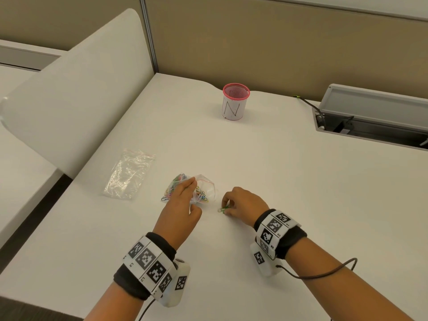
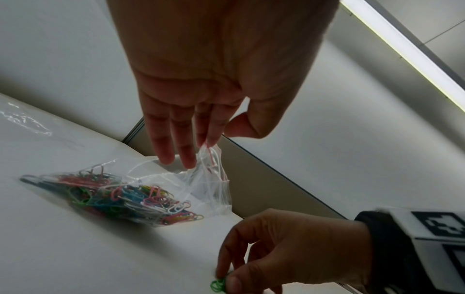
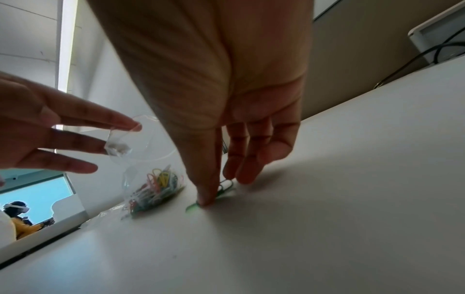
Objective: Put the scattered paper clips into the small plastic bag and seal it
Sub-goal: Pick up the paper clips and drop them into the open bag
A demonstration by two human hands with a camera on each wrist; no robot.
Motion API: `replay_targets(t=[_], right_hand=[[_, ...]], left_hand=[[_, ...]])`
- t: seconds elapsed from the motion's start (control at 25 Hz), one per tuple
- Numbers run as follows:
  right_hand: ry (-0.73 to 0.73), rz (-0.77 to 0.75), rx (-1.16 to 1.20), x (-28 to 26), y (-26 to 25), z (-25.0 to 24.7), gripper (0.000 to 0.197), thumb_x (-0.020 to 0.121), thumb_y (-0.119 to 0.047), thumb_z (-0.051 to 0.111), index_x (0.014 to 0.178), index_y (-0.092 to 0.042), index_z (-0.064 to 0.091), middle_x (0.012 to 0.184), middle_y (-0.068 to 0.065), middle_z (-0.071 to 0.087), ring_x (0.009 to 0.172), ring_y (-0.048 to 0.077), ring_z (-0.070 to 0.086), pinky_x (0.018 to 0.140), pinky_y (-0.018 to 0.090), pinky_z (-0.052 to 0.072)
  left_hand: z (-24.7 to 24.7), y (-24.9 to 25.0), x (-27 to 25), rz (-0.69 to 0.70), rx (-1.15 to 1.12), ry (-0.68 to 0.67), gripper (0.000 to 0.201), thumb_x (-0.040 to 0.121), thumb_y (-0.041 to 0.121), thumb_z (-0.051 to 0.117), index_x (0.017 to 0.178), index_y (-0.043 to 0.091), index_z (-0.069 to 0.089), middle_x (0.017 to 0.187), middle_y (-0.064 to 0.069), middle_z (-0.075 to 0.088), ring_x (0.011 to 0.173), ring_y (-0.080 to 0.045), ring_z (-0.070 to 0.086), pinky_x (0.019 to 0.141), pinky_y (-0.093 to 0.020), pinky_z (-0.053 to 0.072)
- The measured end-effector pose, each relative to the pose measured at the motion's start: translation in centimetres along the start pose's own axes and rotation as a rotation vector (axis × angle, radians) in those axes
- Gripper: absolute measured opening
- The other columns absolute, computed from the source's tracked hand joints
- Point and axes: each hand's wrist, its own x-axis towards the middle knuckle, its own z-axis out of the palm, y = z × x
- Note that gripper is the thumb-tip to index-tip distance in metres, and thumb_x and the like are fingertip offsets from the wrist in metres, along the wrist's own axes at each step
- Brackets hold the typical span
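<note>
Small plastic bag (image 1: 203,186): lies on the white tabletop (image 1: 278,181) just ahead of my left hand, its red-lined mouth lifted and gaping toward my right hand.
Bagged paper clips (image 2: 120,197): a mixed heap of pink, blue, green, yellow and white, piled in the closed end of the bag, which rests on the tabletop.
My left hand (image 1: 179,212): thumb and forefinger pinch the rim of the bag and hold it up; the other fingers (image 2: 163,147) hang straight and loose beside it.
Loose paper clips (image 3: 224,189): a small green and white cluster on the tabletop, just right of the bag's mouth.
My right hand (image 1: 243,205): fingers curled down onto that cluster, thumb and fingertips closing on the clips against the surface; I cannot tell whether they are lifted.
Spare plastic bag (image 1: 129,173): flat and clear, left of the filled one.
Mesh pen cup (image 1: 235,101): pink, wrapped in white paper marked "IN", well apart at the far side.
</note>
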Motion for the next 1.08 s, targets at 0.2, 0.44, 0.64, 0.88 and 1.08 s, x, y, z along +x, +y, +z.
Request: replay_targets(t=[0.2,0.44,0.64,0.88,1.08], right_hand=[[-0.094,0.042,-0.123,-0.1,-0.3,-0.2,0.023,0.083,-0.027,0.056,0.098,-0.014,0.066,0.106,0.005,0.058,0.095,0.027,0.062,0.077,0.033,0.048],[-0.090,0.041,-0.103,-1.6,-0.7,-0.2,0.011,0.082,-0.022,0.053,0.085,-0.016,0.062,0.093,0.005,0.055,0.093,0.028,0.062,0.076,0.034,0.048],[0.151,-0.027,0.064,-1.8,-3.0,-1.8,0.014,0.083,-0.028,0.053,0.088,-0.018,0.061,0.100,0.001,0.058,0.078,0.016,0.052,0.069,0.027,0.040],[0.311,-0.029,0.167,-0.4,-4.3,-2.2,0.015,0.082,-0.039,0.058,0.090,-0.026,0.059,0.071,-0.012,0.043,0.063,0.008,0.044,0.052,0.020,0.030],[0.335,0.006,0.140,-0.4,-4.2,-2.2,0.017,0.082,-0.036,0.057,0.093,-0.023,0.057,0.097,-0.008,0.060,0.081,0.013,0.057,0.064,0.024,0.037]], left_hand=[[0.1,-0.4,-0.2,0.030,0.084,-0.008,0.051,0.082,0.004,0.048,0.131,0.012,0.036,0.143,-0.001,0.034,0.130,-0.014,0.034,0.092,-0.018,0.033],[0.5,-0.6,-0.3,0.109,0.275,-0.057,0.054,0.082,0.009,0.052,0.133,0.011,0.033,0.145,-0.002,0.034,0.125,-0.021,0.044,0.093,-0.033,0.046],[0.3,-0.5,-0.2,0.089,0.272,-0.092,0.056,0.084,0.014,0.052,0.135,0.013,0.029,0.147,0.000,0.031,0.127,-0.019,0.041,0.097,-0.033,0.044],[-0.1,-0.2,-0.2,0.068,0.275,-0.106,0.056,0.086,0.018,0.050,0.136,0.016,0.026,0.148,0.003,0.028,0.130,-0.016,0.037,0.101,-0.030,0.041],[-0.6,-0.1,-0.5,0.112,0.311,-0.049,0.057,0.081,0.012,0.057,0.133,0.012,0.033,0.144,-0.001,0.037,0.121,-0.021,0.049,0.090,-0.034,0.050]])
